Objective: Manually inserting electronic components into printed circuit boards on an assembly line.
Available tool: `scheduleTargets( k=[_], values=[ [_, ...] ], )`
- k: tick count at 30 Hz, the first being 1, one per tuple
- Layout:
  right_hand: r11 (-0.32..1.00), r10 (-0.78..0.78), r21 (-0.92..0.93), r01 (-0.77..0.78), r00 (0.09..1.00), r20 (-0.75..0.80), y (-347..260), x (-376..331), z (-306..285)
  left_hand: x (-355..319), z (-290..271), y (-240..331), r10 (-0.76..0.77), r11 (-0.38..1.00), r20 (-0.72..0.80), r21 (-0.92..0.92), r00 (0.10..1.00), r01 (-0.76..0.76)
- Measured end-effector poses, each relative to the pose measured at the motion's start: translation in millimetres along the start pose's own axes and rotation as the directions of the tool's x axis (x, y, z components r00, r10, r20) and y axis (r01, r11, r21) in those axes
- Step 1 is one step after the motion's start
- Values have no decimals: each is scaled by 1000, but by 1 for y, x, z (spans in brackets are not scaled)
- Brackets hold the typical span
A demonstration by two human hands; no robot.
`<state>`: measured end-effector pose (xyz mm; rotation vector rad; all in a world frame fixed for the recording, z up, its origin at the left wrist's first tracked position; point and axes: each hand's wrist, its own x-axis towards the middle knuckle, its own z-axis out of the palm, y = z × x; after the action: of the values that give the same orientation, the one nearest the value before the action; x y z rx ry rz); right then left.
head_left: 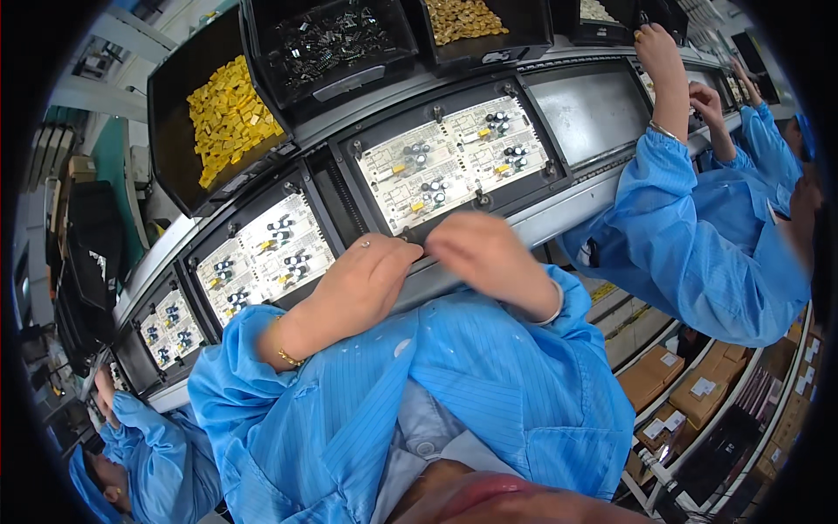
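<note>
My left hand [371, 272], with a ring and a gold-coloured bracelet at the wrist, hovers by the near edge of the conveyor. Its fingers are bent together, and whatever they may pinch is hidden. Close beside its fingertips is my right hand [487, 251], smeared by motion, its fingers curling downward. Just beyond both hands lies a panel of white circuit boards [449, 162] in a black frame [343, 148]. Dark cylindrical capacitors and yellow block-shaped components stand on the boards. A second framed board panel [262, 249] sits to the left of my left hand.
Behind the line are bins of yellow components [231, 118], small dark metallic parts [327, 44] and amber discs [463, 19]. A bare metal plate [589, 109] lies right of the near panel. Co-workers in blue sleeves [690, 236] work on both sides. Cardboard boxes [698, 384] fill shelves at lower right.
</note>
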<state>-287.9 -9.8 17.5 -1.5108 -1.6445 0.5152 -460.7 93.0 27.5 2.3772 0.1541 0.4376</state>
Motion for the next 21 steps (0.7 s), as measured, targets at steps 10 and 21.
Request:
scheduleTargets(
  k=[10, 21],
  values=[
    [741, 176, -410, -531, 744, -645, 115, -15, -65, -20, 3, -21, 84, 957, 61, 274, 995, -97],
    [669, 117, -540, -511, 789, -603, 109, -17, -54, -29, 8, -30, 15, 928, 133, 367, 991, -63]
  ],
)
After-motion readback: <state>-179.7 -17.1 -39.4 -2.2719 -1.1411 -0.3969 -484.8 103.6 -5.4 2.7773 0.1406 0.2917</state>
